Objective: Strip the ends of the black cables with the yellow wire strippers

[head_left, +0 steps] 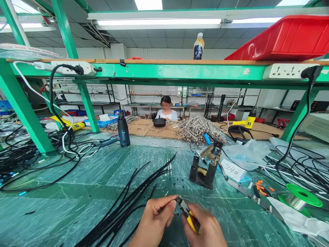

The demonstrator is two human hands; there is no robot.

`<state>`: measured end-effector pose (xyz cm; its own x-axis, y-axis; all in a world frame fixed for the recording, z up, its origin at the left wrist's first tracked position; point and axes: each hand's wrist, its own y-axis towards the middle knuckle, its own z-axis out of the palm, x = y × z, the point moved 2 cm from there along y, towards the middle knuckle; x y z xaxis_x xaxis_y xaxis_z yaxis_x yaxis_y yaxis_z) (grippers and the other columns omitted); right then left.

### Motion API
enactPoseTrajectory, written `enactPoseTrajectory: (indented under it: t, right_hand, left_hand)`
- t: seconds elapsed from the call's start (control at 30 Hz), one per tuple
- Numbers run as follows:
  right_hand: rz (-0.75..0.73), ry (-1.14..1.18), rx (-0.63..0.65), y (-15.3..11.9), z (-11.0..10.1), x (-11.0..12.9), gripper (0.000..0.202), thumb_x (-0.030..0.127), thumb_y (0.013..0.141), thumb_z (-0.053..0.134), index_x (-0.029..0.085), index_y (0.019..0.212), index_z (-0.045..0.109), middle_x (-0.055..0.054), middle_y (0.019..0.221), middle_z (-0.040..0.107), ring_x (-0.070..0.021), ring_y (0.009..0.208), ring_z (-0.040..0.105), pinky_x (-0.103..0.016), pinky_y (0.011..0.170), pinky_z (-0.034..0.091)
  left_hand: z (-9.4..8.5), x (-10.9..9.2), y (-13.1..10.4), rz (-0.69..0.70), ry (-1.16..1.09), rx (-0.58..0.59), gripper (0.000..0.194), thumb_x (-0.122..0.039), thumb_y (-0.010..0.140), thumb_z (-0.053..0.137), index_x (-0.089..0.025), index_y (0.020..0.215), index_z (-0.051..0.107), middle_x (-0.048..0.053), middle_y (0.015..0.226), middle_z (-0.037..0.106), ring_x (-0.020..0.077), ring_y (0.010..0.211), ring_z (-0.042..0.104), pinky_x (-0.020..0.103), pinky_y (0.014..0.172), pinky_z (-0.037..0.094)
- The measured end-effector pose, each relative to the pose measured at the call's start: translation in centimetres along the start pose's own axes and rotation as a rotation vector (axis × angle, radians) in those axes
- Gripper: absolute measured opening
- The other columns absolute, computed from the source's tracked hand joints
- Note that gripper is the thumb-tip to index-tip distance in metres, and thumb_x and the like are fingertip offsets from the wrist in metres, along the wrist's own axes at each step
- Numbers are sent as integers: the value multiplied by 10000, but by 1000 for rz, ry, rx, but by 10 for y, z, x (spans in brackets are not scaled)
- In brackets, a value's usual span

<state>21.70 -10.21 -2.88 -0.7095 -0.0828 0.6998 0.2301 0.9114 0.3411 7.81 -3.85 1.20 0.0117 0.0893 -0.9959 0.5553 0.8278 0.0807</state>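
Note:
My right hand (pixel 205 224) is closed around a pair of diagonal cutters (pixel 189 219) with yellow handles, their metal jaws tilted up to the left. At the jaw tips, my left hand (pixel 158 218) pinches thumb against forefinger; a small dark bit shows there, too small to name. Beside and behind my left hand lies a loose bundle of black cables (pixel 128 202), running from the lower left toward the middle of the bench. Small dark scraps are scattered just beyond my hands.
Ahead stand a soldering-iron holder (pixel 205 171) and a heat gun (pixel 123 132). To the right lie a green solder spool (pixel 303 195), orange-handled pliers (pixel 261 188) and plastic bags. A heap of pale cables (pixel 199 128) sits before a seated person (pixel 166 111). A green shelf beam (pixel 164 72) crosses overhead.

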Motion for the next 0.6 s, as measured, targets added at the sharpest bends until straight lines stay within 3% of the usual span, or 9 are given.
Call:
enactPoseTrajectory:
  t: [0.1, 0.2, 0.27, 0.3, 0.4, 0.5, 0.6]
  right_hand:
    - [209, 490, 200, 1, 5, 10, 321, 468, 773, 570, 164, 798, 670, 50, 541, 393, -91, 490, 323, -229, 470, 255]
    - [406, 861, 311, 5, -1, 13, 420, 554, 702, 668, 165, 860, 673, 87, 501, 304, -64, 449, 224, -222, 441, 180]
    - [512, 1049, 275, 9, -14, 8, 448, 574, 687, 688, 180, 897, 664, 96, 501, 302, -61, 429, 225, -216, 423, 189]
    - [532, 1099, 196, 12, -22, 3, 442, 571, 697, 685, 188, 916, 660, 95, 513, 314, -65, 433, 245, -213, 420, 212]
    - [440, 905, -75, 17, -43, -9, 372, 516, 757, 666, 209, 966, 657, 57, 595, 458, -93, 535, 405, -215, 513, 349]
    - [249, 589, -37, 14, -39, -10, 363, 481, 798, 634, 208, 1038, 641, -30, 864, 642, -180, 835, 567, -270, 776, 427]
    - [172, 538, 43, 10, -23, -3, 381, 475, 844, 558, 190, 1089, 613, -75, 987, 660, -223, 909, 596, -325, 851, 432]
  left_hand:
    - [-1, -2, 1, -32, -103, -14, 353, -431, 821, 615, -110, 886, 748, -76, 482, 314, 82, 489, 226, 242, 491, 173]
    - [-2, -2, 1, -79, -174, -9, 382, -447, 800, 639, -107, 933, 752, -78, 464, 320, 77, 478, 215, 246, 493, 169]
    - [-2, 0, 0, -103, -202, -14, 398, -455, 792, 648, -103, 952, 746, -77, 457, 334, 75, 473, 225, 250, 495, 165]
    - [-2, 0, 0, -112, -212, -22, 404, -456, 792, 649, -100, 961, 741, -75, 456, 343, 75, 471, 229, 252, 496, 160]
    - [-1, 3, -1, -147, -236, -8, 421, -459, 810, 626, -89, 995, 705, -63, 454, 412, 70, 454, 229, 251, 484, 144]
    - [1, 5, 1, -151, -228, 47, 419, -469, 841, 573, -114, 1060, 610, -29, 502, 549, 59, 410, 224, 239, 443, 124]
    - [4, 7, 3, -113, -156, 95, 361, -489, 863, 529, -158, 1007, 537, -3, 580, 635, 44, 357, 260, 222, 397, 137]
